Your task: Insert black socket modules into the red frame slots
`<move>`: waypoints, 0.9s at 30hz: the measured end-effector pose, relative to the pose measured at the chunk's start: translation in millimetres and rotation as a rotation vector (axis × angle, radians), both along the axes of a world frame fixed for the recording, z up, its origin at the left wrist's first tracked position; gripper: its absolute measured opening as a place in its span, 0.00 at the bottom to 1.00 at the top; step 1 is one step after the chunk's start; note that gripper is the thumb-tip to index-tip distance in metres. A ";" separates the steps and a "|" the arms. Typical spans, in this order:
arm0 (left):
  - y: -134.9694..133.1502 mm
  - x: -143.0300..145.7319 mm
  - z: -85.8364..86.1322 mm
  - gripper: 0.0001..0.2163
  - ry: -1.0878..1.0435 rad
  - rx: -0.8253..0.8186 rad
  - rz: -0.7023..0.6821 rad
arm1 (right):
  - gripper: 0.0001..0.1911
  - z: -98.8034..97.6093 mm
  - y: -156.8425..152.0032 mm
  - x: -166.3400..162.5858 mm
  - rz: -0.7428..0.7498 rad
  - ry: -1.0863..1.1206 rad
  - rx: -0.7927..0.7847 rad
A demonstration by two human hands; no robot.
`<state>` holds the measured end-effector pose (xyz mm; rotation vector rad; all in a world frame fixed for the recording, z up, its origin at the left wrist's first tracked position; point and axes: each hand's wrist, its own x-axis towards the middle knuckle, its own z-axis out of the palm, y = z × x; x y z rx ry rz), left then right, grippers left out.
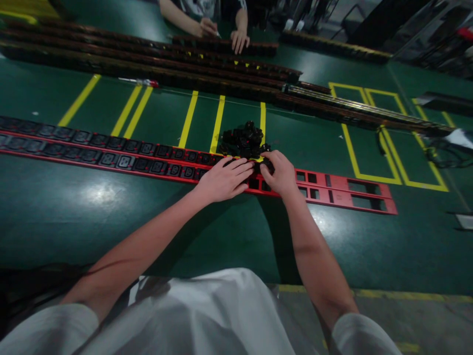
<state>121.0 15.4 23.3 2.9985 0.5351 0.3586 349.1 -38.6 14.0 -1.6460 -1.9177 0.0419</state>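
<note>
Two long red metal strips [338, 190] lie side by side across the table in front of me. Black power outlet sockets [125, 161] fill their left and middle stretch, while cut-outs show toward the right end. My left hand [225, 180] rests flat on the strips with fingers stretched out to the right. Just right of it, my right hand [281, 173] has thumb and fingers curled about a black socket [266, 166] at the strip, partly hidden by the fingers. Behind both hands sits a loose pile of black sockets [242, 139].
Long dark rails [148, 61] lie across the back of the table. A screwdriver [148, 83] with a red handle is in front of them. Yellow tape lines [188, 118] mark the green tabletop [92, 197]. Across the table are a co-worker's hands [240, 40]. Cables [439, 153] lie at right.
</note>
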 end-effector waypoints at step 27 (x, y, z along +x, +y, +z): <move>-0.2 0.0 -3.0 0.23 -0.035 -0.006 0.006 | 0.11 3.0 -0.7 -3.2 -0.016 -0.074 -0.050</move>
